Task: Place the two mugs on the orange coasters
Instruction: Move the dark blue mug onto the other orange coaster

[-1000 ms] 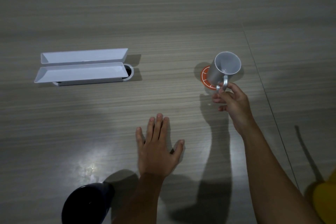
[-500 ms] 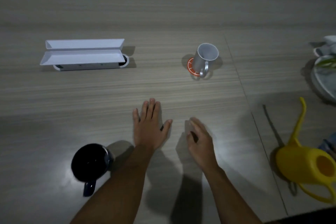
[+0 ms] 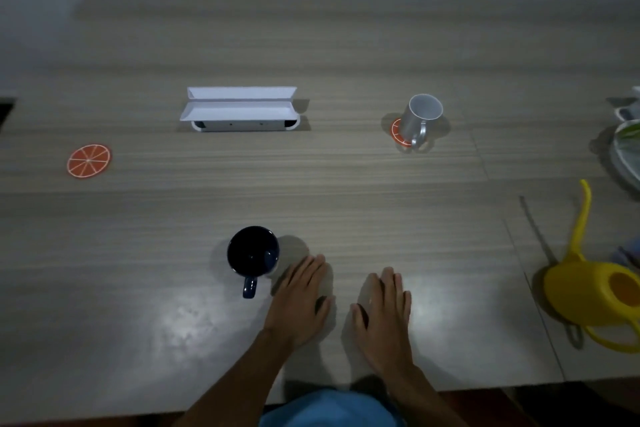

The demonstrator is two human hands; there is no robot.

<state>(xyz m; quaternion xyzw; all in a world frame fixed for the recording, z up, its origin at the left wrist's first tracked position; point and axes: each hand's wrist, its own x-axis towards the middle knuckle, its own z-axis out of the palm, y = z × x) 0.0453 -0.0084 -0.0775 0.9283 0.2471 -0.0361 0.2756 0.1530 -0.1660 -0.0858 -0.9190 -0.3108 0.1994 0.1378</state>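
Your left hand (image 3: 300,302) and right hand (image 3: 382,312) lay flat at the frame's bottom centre, fingers together, holding nothing. The dark blue mug (image 3: 253,255) stood just left of them, handle toward you; a hurried grab could tip it. Its free orange coaster (image 3: 89,161) waited far left. Beyond, the silver mug (image 3: 419,118) sat on its coaster (image 3: 398,132), a white folded stand (image 3: 240,108) at upper centre, out of the way.

coaster (image 3: 398,132) under silver mug (image 3: 417,120): mostly hidden
watering can (image 3: 595,302), right of right hand (image 3: 382,319): cut off
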